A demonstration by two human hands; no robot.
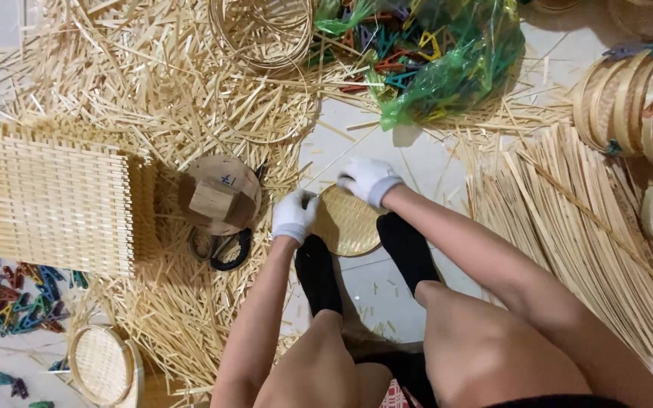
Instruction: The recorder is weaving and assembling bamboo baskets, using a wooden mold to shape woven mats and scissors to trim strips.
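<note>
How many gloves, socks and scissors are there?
White gloves: 2, on the left hand and the right hand, both at the round woven tray
Black socks: 2
Scissors: 1
Total: 5

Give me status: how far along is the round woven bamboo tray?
Done: the round woven bamboo tray on the floor already has its flat weave. In hand: the white-gloved left hand and right hand grip its rim, working a thin bamboo strip. Left: the square woven bamboo mats beside it remain untrimmed.
</note>
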